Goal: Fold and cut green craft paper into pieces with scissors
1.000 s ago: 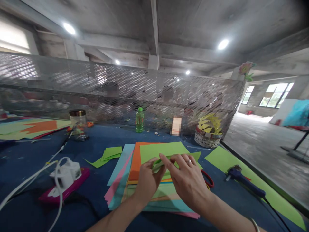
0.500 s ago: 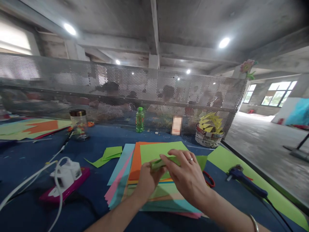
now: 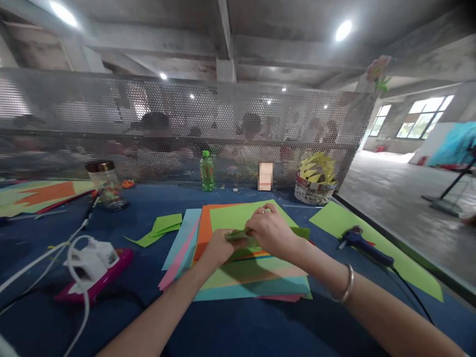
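Above a stack of coloured paper, both my hands are on a strip of green paper. My left hand grips its left end, with the fingers closed round it. My right hand, a ring on one finger, is curled over the strip's middle, fingers bent and partly hidden. The strip's far end sticks out to the right behind my right hand. Beneath the hands lies a light green sheet over an orange sheet. Small green paper pieces rest left of the stack.
At right a blue glue gun lies on a green sheet. A power strip with white plugs and cables is on the left. Along the mesh screen stand a jar, a green bottle and a basket.
My right hand has curled further over the green strip, its fingers now more bent. My view has shifted, so the table things appear higher and more to the left.
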### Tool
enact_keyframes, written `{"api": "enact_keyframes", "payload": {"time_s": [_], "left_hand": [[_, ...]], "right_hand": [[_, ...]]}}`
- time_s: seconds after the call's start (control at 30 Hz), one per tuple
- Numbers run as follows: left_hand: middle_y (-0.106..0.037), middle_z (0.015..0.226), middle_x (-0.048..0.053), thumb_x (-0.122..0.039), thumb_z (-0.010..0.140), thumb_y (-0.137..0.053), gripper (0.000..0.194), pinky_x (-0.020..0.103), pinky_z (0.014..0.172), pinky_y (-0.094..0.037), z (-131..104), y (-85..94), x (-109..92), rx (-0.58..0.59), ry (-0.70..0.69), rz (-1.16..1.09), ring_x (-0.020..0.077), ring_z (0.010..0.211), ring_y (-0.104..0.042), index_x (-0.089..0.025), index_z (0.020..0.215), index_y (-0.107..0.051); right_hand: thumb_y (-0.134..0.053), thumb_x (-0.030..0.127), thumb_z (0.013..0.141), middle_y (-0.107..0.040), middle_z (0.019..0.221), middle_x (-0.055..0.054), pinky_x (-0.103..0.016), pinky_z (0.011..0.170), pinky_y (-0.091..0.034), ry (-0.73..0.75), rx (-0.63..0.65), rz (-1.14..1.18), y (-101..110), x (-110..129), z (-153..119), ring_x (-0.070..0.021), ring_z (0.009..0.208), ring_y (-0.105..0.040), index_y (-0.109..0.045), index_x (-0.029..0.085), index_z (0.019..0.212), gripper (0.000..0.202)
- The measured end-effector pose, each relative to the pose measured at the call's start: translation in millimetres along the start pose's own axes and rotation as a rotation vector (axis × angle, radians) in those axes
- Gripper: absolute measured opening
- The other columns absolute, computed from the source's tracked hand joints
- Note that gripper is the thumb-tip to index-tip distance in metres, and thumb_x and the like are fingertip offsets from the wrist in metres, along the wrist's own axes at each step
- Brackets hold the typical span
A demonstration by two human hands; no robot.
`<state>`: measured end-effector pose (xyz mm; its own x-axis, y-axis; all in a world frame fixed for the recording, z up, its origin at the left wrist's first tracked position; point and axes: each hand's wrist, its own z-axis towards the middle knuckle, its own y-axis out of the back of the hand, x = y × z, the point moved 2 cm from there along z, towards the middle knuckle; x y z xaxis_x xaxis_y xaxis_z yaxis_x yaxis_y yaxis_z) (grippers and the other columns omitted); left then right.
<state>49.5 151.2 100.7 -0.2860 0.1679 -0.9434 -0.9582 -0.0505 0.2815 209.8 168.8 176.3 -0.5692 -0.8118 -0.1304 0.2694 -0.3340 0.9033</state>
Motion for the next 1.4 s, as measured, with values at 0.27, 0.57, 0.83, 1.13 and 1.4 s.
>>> {"api": "enact_keyframes", "payload": {"time_s": [0.27, 0.57, 0.83, 1.13, 1.4], "left_hand": [[-0.07, 0.068, 0.001, -0.034, 0.066, -0.073, 0.017, 0.029, 0.07, -0.045, 1.0, 9.3, 0.3, 0.009, 0.001, 0.036, 0.0226, 0.072, -0.061, -0.018, 0.072, -0.076], [-0.068, 0.064, 0.0, -0.029, 0.063, -0.076, 0.012, 0.026, 0.065, -0.043, 1.8, 8.4, 6.4, -0.006, 0.015, 0.0, 0.0196, 0.066, -0.059, -0.017, 0.068, -0.075], [-0.069, 0.065, 0.001, -0.027, 0.057, -0.081, 0.019, 0.028, 0.069, -0.047, 0.0, 7.9, -4.0, 0.019, 0.102, -0.137, 0.0222, 0.072, -0.062, -0.014, 0.07, -0.074], [-0.076, 0.084, 0.008, -0.039, 0.061, -0.084, 0.045, 0.035, 0.074, -0.055, -15.9, 6.8, -24.8, 0.088, 0.259, -0.374, 0.0236, 0.077, -0.07, -0.013, 0.096, -0.074], [-0.076, 0.093, 0.009, -0.034, 0.055, -0.089, 0.049, 0.035, 0.076, -0.057, -21.9, 2.1, -29.2, 0.126, 0.292, -0.419, 0.0252, 0.083, -0.072, -0.014, 0.097, -0.074]], "right_hand": [[-0.06, 0.015, 0.086, -0.071, 0.075, -0.003, -0.034, 0.085, -0.026, 0.001, 0.009, 0.001, -11.2, -6.1, 3.5, -0.0188, 0.083, -0.059, -0.068, 0.018, 0.074, 0.015], [-0.06, 0.014, 0.086, -0.071, 0.077, -0.004, -0.034, 0.082, -0.027, -0.016, 0.024, 0.018, -9.1, -5.3, 2.1, -0.0193, 0.084, -0.06, -0.067, 0.016, 0.076, 0.012], [-0.058, 0.013, 0.086, -0.07, 0.078, -0.006, -0.033, 0.08, -0.03, -0.1, 0.067, 0.161, 0.2, -7.0, 3.0, -0.0194, 0.081, -0.059, -0.069, 0.016, 0.077, 0.014], [-0.063, 0.029, 0.081, -0.053, 0.061, 0.004, -0.022, 0.052, -0.028, -0.232, 0.189, 0.647, -5.2, -38.9, 4.0, -0.01, 0.056, -0.043, -0.067, 0.014, 0.076, 0.016], [-0.066, 0.047, 0.076, -0.047, 0.061, 0.006, -0.021, 0.049, -0.03, -0.284, 0.292, 0.953, -11.8, -48.3, -1.5, -0.0088, 0.053, -0.037, -0.065, 0.014, 0.076, 0.033]]}}
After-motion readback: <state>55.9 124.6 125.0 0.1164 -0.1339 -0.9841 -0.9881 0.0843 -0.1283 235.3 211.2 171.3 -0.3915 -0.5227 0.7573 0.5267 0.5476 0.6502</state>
